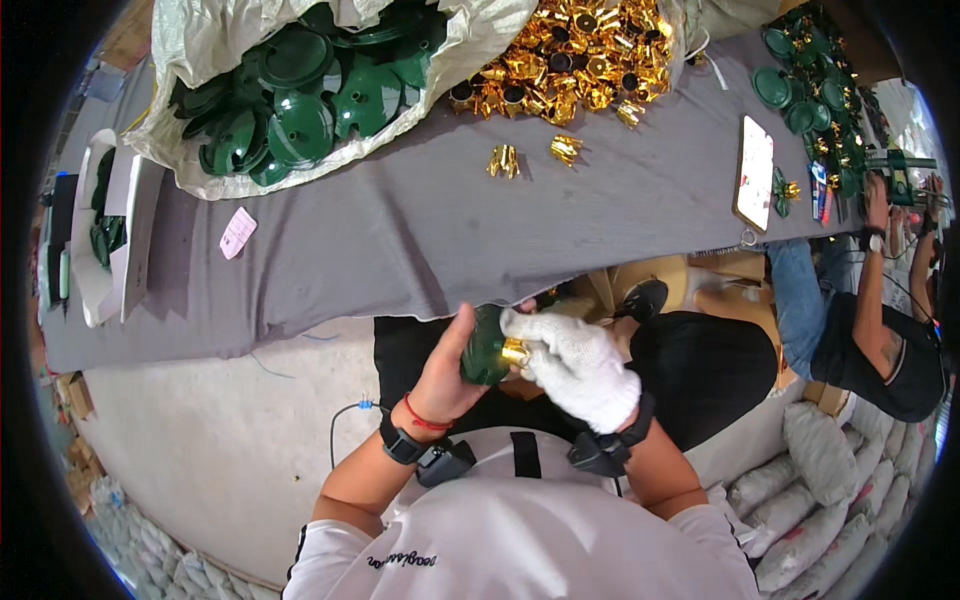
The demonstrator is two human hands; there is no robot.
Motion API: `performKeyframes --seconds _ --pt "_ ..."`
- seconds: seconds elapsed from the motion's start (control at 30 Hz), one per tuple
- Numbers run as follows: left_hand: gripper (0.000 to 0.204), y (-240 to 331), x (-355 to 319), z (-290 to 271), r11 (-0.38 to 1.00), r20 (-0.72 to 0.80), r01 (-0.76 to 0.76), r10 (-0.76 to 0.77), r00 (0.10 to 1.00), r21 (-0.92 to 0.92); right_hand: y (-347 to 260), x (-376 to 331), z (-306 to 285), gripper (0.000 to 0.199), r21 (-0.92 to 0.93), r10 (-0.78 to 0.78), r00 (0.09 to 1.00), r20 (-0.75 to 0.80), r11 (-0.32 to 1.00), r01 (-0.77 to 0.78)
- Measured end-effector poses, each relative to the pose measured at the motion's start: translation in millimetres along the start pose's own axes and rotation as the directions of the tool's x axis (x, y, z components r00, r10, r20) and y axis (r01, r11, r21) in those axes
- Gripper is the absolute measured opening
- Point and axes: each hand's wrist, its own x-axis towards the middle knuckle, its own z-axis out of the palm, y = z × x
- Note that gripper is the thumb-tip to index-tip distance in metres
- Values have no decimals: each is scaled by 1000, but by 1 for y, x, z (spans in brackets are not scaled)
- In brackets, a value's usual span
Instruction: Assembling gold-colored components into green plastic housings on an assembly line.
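Note:
Bare, my left hand [445, 378] grips a round dark green plastic lid [482, 352] by its edge, tilted up in front of my body. A shiny gold crown-shaped piece [515, 351] sits against the middle of the lid. My right hand [582, 368], in a white knitted glove, closes its fingertips around that gold piece; part of it is hidden by the glove. Beyond the hands, an open woven sack [420, 125] holds many similar green lids [300, 125]. Beside the sack lies a heap of gold crown pieces [575, 60], with two loose ones [504, 160] nearer to me.
A grey cloth covers the table [370, 235]. On it lie a pink slip [238, 233], a white box [135, 235] at the left and a phone [755, 175] at the right. Another person [875, 330] works at the far right, near assembled green-and-gold pieces [820, 100]. Filled sacks [820, 460] lie lower right.

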Motion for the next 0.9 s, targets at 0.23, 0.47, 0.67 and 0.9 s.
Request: performKeyframes --seconds 0.23,0.47,0.67,0.9 --pt "60 -15 1 -5 902 -14 -140 160 987 409 8 -5 6 25 -41 73 996 -42 996 -74" --pt "60 -20 2 -23 187 270 -341 323 907 921 33 1 3 20 535 550 718 427 487 -691" --pt "61 -32 13 -71 601 -37 -267 445 895 753 -42 39 -24 20 -519 -50 996 -77 855 3" --pt "46 -20 11 -48 972 -492 -39 152 857 233 -47 135 -8 45 -844 -95 975 -199 522 -121"
